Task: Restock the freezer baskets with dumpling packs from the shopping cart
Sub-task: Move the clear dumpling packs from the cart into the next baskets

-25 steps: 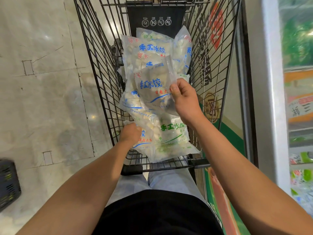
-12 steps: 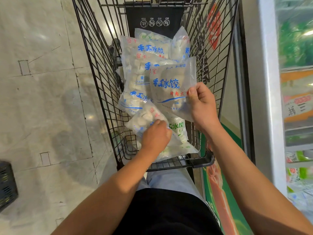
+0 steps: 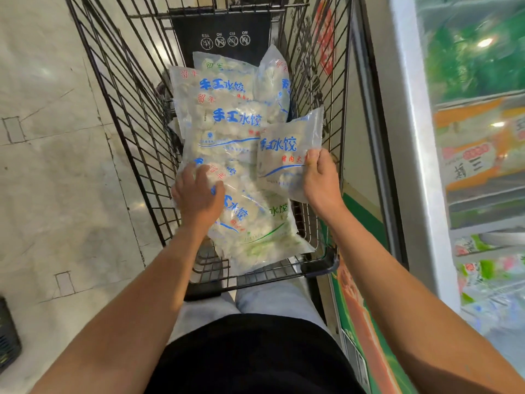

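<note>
A black wire shopping cart (image 3: 133, 115) stands in front of me, holding several clear dumpling packs (image 3: 227, 120) with blue lettering. My right hand (image 3: 321, 180) pinches one dumpling pack (image 3: 287, 155) by its right edge, lifted above the pile near the cart's right wall. My left hand (image 3: 199, 194) lies on another dumpling pack (image 3: 244, 220) lower in the pile, fingers curled over its left end. The freezer (image 3: 483, 166) runs along the right edge of the view, with coloured packs behind its glass.
The white freezer frame (image 3: 412, 137) stands close to the cart's right side. Pale tiled floor (image 3: 56, 166) spreads to the left. A dark plastic crate (image 3: 7, 336) sits at the lower left edge. A green and orange panel (image 3: 363, 322) covers the freezer base.
My right hand has carried its pack rightward toward the cart's right wall. My left hand has moved up the pile and taken hold of another pack.
</note>
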